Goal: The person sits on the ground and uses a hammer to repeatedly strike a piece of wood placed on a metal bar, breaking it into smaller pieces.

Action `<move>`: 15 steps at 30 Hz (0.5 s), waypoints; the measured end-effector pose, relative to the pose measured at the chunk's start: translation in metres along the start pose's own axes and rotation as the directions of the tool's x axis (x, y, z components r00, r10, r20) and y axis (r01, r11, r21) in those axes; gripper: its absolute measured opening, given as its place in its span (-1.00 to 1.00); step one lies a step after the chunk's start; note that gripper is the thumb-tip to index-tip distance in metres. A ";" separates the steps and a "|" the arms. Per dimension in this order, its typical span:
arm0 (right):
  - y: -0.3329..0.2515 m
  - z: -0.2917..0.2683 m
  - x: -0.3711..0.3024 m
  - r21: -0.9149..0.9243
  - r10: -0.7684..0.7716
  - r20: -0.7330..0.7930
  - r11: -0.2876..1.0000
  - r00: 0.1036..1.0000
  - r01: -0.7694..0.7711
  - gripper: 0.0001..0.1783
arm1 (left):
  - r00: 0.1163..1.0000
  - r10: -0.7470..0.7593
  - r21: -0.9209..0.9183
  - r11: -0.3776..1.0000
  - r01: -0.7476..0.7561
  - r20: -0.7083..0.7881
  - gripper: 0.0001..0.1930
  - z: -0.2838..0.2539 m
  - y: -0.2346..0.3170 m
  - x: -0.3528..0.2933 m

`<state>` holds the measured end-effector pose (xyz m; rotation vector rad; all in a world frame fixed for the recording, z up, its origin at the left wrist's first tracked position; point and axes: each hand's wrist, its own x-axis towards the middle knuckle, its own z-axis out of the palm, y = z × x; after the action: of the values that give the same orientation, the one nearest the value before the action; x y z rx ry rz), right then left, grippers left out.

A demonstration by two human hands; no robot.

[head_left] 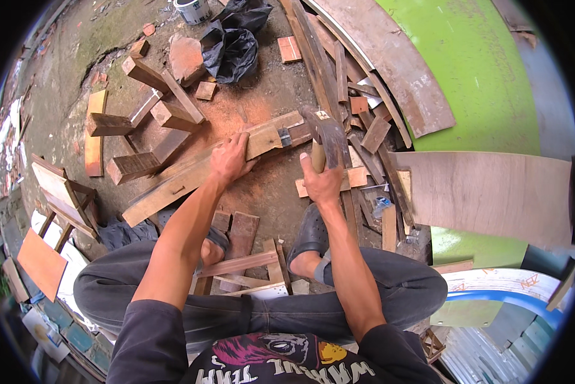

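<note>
A long pale wooden plank (185, 182) lies slantwise on the ground in front of me. My left hand (233, 159) holds it down near the middle, fingers bent over its top. A small dark patch (284, 136) shows near its right end. My right hand (323, 182) is closed around a tool's pale wooden handle (317, 155), just right of the plank. The tool's broad, dark, curved part (331, 131) rises beside the handle; its exact kind is unclear. Under my right hand lies a short light wood piece (358, 177).
Upright wooden blocks (140, 165) joined by slats stand at left. Black plastic bags (233, 51) and a pail (191, 9) lie beyond. Scrap wood (376, 134) crowds the right, beside a green sheet (473, 70). A small wooden frame (239, 264) sits between my feet.
</note>
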<state>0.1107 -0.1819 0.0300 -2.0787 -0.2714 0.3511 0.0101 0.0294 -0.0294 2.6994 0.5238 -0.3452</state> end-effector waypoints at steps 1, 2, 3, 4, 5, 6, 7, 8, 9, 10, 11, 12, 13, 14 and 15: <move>-0.004 0.001 0.003 0.037 -0.060 -0.009 0.997 0.998 0.061 -0.73 | 1.000 -0.004 -0.007 1.000 0.004 0.005 -0.26 -0.001 -0.002 0.001; -0.008 0.003 0.006 0.073 -0.120 -0.016 0.990 0.993 0.121 -0.75 | 1.000 -0.009 -0.008 1.000 0.009 0.000 -0.26 0.001 -0.005 0.000; -0.013 0.003 0.007 0.087 -0.116 0.029 0.990 0.993 0.113 -0.77 | 1.000 -0.015 -0.009 1.000 0.015 -0.004 -0.25 0.004 -0.007 -0.002; -0.011 0.004 0.008 0.092 -0.133 0.034 0.987 0.990 0.130 -0.77 | 1.000 -0.012 -0.011 1.000 0.012 -0.009 -0.25 0.003 -0.005 -0.001; -0.009 0.006 0.008 0.099 -0.150 0.040 0.984 0.988 0.145 -0.78 | 1.000 -0.015 0.003 1.000 0.015 0.022 -0.25 0.001 -0.004 -0.001; 0.005 0.015 0.006 0.100 -0.187 0.014 0.978 0.982 0.185 -0.77 | 0.998 -0.018 0.018 1.000 0.017 0.052 -0.25 -0.001 -0.003 0.000; 0.028 0.021 0.003 -0.049 -0.045 0.070 0.998 0.997 0.049 -0.73 | 0.997 -0.017 0.033 0.999 0.014 0.081 -0.25 -0.004 0.000 0.002; 0.040 0.025 0.002 -0.212 0.096 0.126 0.975 0.987 -0.068 -0.69 | 0.998 -0.015 0.040 0.999 0.012 0.068 -0.26 -0.003 0.001 0.001; 0.052 0.025 0.002 -0.246 0.200 0.129 0.955 0.971 -0.164 -0.67 | 0.998 -0.011 0.046 0.999 0.009 0.054 -0.26 -0.001 0.001 0.001; 0.054 0.026 0.006 -0.280 0.299 0.136 0.926 0.945 -0.252 -0.66 | 0.999 -0.015 0.052 0.999 0.013 0.039 -0.27 0.001 0.000 0.002; 0.040 0.026 0.012 -0.313 0.392 0.145 0.889 0.908 -0.334 -0.64 | 1.000 -0.015 0.051 0.999 0.014 0.020 -0.27 0.002 -0.003 0.001; 0.028 0.019 0.018 -0.297 0.417 0.175 0.886 0.892 -0.356 -0.65 | 1.000 -0.014 0.050 0.999 0.014 0.000 -0.28 0.003 -0.006 0.000; 0.024 0.013 0.024 -0.291 0.387 0.162 0.898 0.908 -0.331 -0.64 | 1.000 -0.005 0.046 0.999 0.006 -0.018 -0.28 0.001 -0.004 0.000; 0.022 0.007 0.030 -0.284 0.356 0.149 0.909 0.922 -0.305 -0.63 | 0.999 -0.031 0.030 0.999 0.030 0.037 -0.27 -0.001 -0.001 0.000; 0.018 0.003 0.033 -0.279 0.326 0.136 0.919 0.936 -0.279 -0.62 | 0.994 -0.055 0.016 0.998 0.054 0.091 -0.26 -0.003 0.002 0.000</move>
<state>0.1418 -0.1777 0.0082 -2.3523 -0.1012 0.7286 0.0113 0.0291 -0.0261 2.6712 0.5716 -0.4864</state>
